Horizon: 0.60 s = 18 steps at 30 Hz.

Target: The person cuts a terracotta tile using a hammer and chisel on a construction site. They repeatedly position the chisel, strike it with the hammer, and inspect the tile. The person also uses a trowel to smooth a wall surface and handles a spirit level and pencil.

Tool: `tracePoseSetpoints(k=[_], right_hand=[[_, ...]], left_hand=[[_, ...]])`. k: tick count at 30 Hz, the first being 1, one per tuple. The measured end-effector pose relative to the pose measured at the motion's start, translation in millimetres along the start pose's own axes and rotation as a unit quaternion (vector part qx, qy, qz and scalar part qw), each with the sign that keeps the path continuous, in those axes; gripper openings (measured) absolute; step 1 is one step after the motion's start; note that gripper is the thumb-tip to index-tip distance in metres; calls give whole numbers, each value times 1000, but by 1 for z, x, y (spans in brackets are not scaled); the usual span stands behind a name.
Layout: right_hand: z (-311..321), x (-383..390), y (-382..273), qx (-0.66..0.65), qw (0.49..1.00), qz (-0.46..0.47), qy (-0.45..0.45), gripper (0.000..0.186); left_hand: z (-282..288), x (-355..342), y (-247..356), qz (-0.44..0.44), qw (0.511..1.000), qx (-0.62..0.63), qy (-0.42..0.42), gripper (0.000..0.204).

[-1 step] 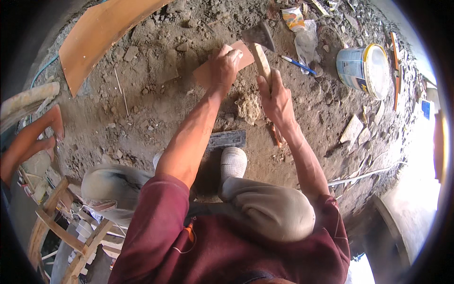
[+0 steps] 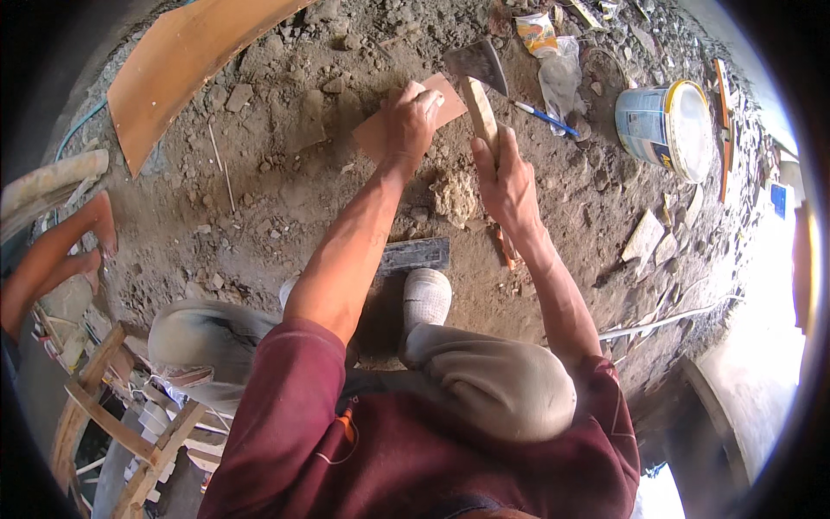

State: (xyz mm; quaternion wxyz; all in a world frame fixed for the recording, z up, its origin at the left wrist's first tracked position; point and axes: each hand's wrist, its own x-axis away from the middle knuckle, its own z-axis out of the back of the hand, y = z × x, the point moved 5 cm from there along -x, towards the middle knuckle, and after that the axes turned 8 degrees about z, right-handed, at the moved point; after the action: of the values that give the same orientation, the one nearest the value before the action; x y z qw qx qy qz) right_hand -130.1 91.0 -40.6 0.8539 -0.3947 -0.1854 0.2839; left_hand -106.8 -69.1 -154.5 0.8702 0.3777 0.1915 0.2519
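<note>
My left hand (image 2: 411, 117) is closed on a flat reddish-pink tile (image 2: 450, 102) lying on the rough dirt ground. Its fingers curl at the tile's upper edge. In my right hand (image 2: 508, 183) is a hatchet (image 2: 481, 111) with a pale wooden handle and a broad dark blade. The blade hangs just beyond the tile's right end, apart from it. Below the tile, between my forearms, lies a pale, crumbly lump (image 2: 455, 197). A blue and white pen-like stick (image 2: 546, 118) lies right of the blade.
A paint bucket (image 2: 644, 128) lies tilted at right, near a clear plastic bag (image 2: 562, 82). Brown board (image 2: 186, 73) stands far left. By my foot lies a dark rectangular plate (image 2: 413, 256). Another person's bare legs (image 2: 65, 255) show at left, above a wooden frame (image 2: 138, 441).
The hatchet's blade has shifted slightly to the right, away from the tile. My left hand and the tile look the same.
</note>
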Motion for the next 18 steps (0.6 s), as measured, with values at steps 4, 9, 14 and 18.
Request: tracePoseSetpoints(k=[4, 9, 14, 18], right_hand=[[-10, 2, 22, 5, 995, -74, -64, 30], [-12, 0, 19, 13, 996, -66, -58, 34], [-18, 8, 40, 32, 999, -15, -33, 37], [-13, -3, 33, 27, 998, -52, -31, 34]], left_hand=[[-8, 1, -14, 11, 1000, -7, 15, 11], [-11, 3, -22, 9, 998, 51, 20, 13], [-6, 1, -8, 12, 1000, -10, -2, 10], [-6, 1, -18, -31, 998, 6, 47, 9]])
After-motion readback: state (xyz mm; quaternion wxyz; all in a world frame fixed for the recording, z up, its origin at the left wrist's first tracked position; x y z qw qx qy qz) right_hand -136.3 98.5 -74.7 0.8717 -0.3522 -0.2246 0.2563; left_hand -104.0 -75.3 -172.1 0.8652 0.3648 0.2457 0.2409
